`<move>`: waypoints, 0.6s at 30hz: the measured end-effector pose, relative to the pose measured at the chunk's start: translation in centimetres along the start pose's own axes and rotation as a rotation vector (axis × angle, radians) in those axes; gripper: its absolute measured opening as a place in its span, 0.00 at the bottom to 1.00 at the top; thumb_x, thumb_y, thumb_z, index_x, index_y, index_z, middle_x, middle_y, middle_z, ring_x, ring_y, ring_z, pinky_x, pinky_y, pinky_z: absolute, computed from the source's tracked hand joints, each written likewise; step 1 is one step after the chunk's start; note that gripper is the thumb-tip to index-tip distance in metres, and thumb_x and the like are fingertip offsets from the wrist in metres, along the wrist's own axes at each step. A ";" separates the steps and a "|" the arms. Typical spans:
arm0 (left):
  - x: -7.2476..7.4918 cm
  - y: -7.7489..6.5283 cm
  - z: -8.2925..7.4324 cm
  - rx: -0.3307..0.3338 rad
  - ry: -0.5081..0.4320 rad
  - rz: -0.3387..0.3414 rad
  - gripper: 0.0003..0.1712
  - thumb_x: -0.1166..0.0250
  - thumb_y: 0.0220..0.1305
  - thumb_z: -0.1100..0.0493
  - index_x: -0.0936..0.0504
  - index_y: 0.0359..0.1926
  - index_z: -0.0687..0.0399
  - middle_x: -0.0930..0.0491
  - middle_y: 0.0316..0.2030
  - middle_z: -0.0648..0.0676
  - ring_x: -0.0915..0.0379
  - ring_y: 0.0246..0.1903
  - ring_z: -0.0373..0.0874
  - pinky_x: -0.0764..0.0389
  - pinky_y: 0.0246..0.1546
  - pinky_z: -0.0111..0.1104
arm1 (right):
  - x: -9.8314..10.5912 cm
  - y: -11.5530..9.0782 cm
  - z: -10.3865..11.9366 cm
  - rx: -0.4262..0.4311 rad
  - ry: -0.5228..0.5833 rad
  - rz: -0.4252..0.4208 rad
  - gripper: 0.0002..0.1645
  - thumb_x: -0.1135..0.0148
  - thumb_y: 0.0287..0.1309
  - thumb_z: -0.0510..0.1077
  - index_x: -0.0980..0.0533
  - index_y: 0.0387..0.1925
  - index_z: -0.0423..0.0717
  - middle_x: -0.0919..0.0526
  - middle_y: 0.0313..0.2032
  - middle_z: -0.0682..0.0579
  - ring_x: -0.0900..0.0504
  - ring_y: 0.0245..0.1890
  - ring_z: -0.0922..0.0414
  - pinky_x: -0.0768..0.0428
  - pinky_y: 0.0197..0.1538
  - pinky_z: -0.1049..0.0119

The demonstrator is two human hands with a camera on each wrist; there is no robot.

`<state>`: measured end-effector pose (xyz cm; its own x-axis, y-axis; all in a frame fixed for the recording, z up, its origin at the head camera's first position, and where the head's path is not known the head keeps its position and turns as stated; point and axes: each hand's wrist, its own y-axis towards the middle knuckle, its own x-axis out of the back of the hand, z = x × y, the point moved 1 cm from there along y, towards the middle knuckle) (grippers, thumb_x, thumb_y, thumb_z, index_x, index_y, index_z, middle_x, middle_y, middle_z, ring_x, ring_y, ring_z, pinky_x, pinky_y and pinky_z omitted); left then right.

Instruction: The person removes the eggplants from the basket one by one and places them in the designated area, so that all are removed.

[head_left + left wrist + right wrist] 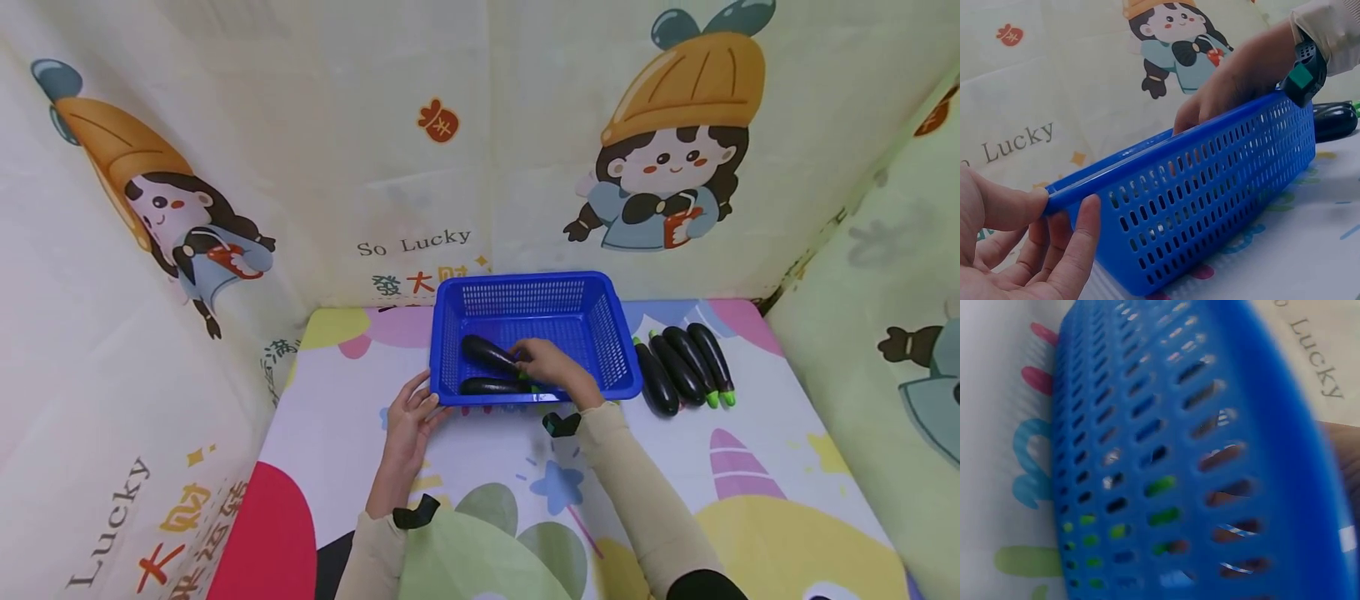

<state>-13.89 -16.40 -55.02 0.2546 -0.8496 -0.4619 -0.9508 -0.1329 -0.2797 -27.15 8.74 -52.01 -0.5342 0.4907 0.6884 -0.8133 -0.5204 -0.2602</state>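
From where I stand, the blue basket [525, 277] sits at the far side of the table [480, 454], close to the patterned cloth wall [525, 175], with its long side facing the person, which I'd guess makes it easy to reach into with one hand and brace with the other. Inside, towards the near left, lie the far eggplant [486, 353], slanting, and the near eggplant [491, 386], along the near wall, both with their stem ends to the right. Just right of the basket, four eggplants [678, 368] lie side by side on the table, the left two with stems pointing far, the right two with stems near; so tight a row probably suits the right arm's reach.

The left hand [409, 429] pinches the basket's near left corner, thumb over the rim and fingers partly bent, spread under it and against the outside, seemingly so it won't slide. The right hand [553, 367] dips over the near rim, fingers bent and only slightly apart at the far eggplant's stem end; its fingertips are hidden, so I can't tell whether it grips that eggplant or merely touches it
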 end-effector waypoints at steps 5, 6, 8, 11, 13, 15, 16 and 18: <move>0.1 0.0 0.2 0.003 0.020 0.000 0.31 0.42 0.74 0.72 0.33 0.75 0.58 0.18 0.47 0.53 0.14 0.41 0.41 0.10 0.48 0.36 | 1.0 -1.0 -0.1 0.015 0.007 -0.031 0.18 0.43 0.75 0.38 0.23 0.62 0.36 0.14 0.53 0.37 0.14 0.51 0.46 0.16 0.60 0.48; 0.2 0.0 0.2 0.004 0.021 0.001 0.31 0.42 0.74 0.72 0.33 0.75 0.58 0.18 0.47 0.52 0.14 0.41 0.41 0.10 0.49 0.36 | 1.2 -1.2 -0.1 0.014 0.008 -0.037 0.19 0.44 0.76 0.38 0.23 0.62 0.36 0.14 0.53 0.38 0.14 0.51 0.46 0.16 0.60 0.48; 0.2 0.0 0.2 0.002 0.018 0.003 0.31 0.42 0.74 0.72 0.33 0.75 0.58 0.19 0.48 0.53 0.15 0.41 0.41 0.10 0.49 0.36 | 1.4 -1.6 -0.1 0.010 0.013 -0.046 0.18 0.44 0.76 0.38 0.23 0.62 0.37 0.14 0.53 0.38 0.14 0.51 0.46 0.16 0.60 0.48; 0.2 0.0 0.1 -0.002 0.017 -0.001 0.31 0.43 0.75 0.72 0.33 0.75 0.57 0.19 0.48 0.54 0.14 0.41 0.42 0.10 0.49 0.36 | 1.9 -1.9 -0.1 0.013 0.024 -0.054 0.18 0.44 0.76 0.39 0.23 0.62 0.37 0.14 0.52 0.38 0.14 0.50 0.47 0.15 0.58 0.49; 0.2 0.1 0.2 -0.004 0.021 -0.003 0.30 0.43 0.75 0.71 0.33 0.75 0.57 0.19 0.49 0.54 0.14 0.42 0.42 0.10 0.49 0.36 | 2.1 -2.1 -0.2 0.014 0.033 -0.062 0.18 0.44 0.76 0.39 0.23 0.62 0.38 0.14 0.52 0.38 0.14 0.50 0.47 0.15 0.56 0.50; 0.2 0.1 0.2 -0.004 0.023 -0.003 0.31 0.42 0.75 0.71 0.33 0.75 0.56 0.19 0.49 0.54 0.15 0.42 0.41 0.10 0.50 0.37 | 2.4 -2.3 -0.3 0.018 0.046 -0.067 0.18 0.44 0.76 0.38 0.23 0.62 0.37 0.14 0.52 0.37 0.13 0.49 0.47 0.14 0.55 0.50; 0.1 0.1 0.2 -0.005 0.021 -0.004 0.31 0.42 0.75 0.71 0.33 0.75 0.57 0.19 0.49 0.54 0.15 0.42 0.41 0.10 0.50 0.38 | 2.6 -2.4 -0.4 0.015 0.053 -0.070 0.18 0.44 0.76 0.39 0.23 0.62 0.37 0.14 0.52 0.38 0.13 0.49 0.47 0.14 0.55 0.50; 0.1 0.2 0.2 -0.010 0.021 -0.004 0.31 0.42 0.74 0.72 0.33 0.75 0.57 0.19 0.48 0.53 0.15 0.42 0.41 0.10 0.51 0.38 | 2.8 -2.6 -0.7 0.019 0.060 -0.076 0.18 0.44 0.76 0.39 0.23 0.62 0.37 0.14 0.52 0.37 0.13 0.49 0.47 0.14 0.55 0.50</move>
<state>-14.02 -16.39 -55.33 0.2544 -0.8598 -0.4428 -0.9516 -0.1409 -0.2731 -26.69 11.93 -49.89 -0.4843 0.5700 0.6637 -0.8479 -0.4928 -0.1955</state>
